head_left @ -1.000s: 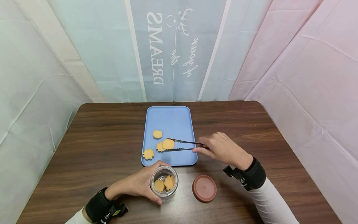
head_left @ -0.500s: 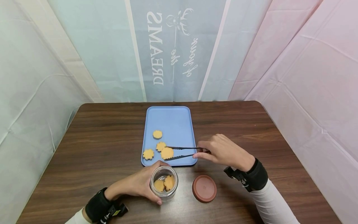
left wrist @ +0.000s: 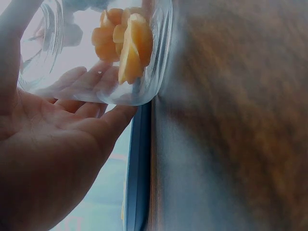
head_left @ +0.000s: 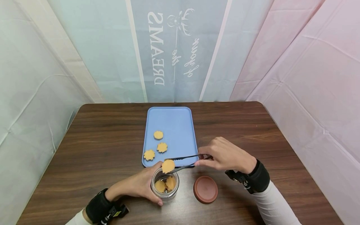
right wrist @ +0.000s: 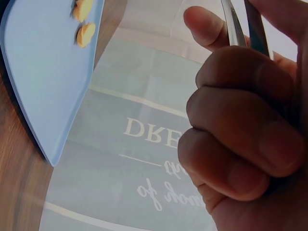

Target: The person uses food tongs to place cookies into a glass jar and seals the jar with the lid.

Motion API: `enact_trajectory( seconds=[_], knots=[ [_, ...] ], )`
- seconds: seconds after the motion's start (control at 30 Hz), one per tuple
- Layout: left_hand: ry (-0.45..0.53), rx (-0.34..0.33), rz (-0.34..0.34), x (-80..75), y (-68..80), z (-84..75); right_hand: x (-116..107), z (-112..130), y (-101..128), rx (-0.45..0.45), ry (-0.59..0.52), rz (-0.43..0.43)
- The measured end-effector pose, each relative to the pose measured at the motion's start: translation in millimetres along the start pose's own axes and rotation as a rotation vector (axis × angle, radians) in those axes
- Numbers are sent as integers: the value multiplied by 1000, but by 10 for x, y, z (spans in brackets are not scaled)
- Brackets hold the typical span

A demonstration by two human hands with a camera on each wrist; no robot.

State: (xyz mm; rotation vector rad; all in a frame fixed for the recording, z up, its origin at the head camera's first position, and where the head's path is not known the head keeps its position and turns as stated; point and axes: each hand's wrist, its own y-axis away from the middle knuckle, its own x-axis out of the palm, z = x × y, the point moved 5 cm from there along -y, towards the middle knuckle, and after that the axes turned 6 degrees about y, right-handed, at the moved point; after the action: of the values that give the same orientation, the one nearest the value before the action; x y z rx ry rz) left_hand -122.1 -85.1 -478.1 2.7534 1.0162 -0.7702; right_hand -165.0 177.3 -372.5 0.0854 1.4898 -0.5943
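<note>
My right hand [head_left: 225, 154] grips black tongs [head_left: 182, 158], whose tips pinch a yellow cookie [head_left: 168, 166] right over the far rim of a glass jar [head_left: 166, 196]. In the right wrist view, curled fingers [right wrist: 236, 130] wrap the tongs' handle. My left hand [head_left: 142, 186] curls around the left side of the open jar, thumb in front and fingers behind. A few cookies lie at the bottom of the jar, and the left wrist view shows one of these cookies [left wrist: 137, 48] leaning against the glass. Behind the jar, three scalloped cookies remain on a blue tray [head_left: 172, 120].
A reddish-brown round lid [head_left: 205, 189] lies on the dark wooden table [head_left: 112, 134], right of the jar. Fabric curtains [head_left: 180, 62] hang behind the table and along both sides.
The tongs have carried the cookie off the tray, toward me, to the jar's mouth. It has parted from the scalloped cookie beside it. My left hand and the jar have stayed put.
</note>
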Motion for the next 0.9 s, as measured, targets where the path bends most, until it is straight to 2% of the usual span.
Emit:
enact_trajectory(
  seconds=[0.3, 0.6, 0.77, 0.9],
  knots=[
    [98, -7, 3, 1, -18, -6, 26, 24, -8, -30, 20, 19],
    [87, 42, 6, 9, -34, 13, 17, 83, -21, -61, 36, 20],
    [103, 55, 19, 7, -27, 23, 31, 97, -14, -57, 36, 30],
    [76, 64, 4, 2, -27, 7, 33, 103, -16, -46, 39, 33]
  ],
)
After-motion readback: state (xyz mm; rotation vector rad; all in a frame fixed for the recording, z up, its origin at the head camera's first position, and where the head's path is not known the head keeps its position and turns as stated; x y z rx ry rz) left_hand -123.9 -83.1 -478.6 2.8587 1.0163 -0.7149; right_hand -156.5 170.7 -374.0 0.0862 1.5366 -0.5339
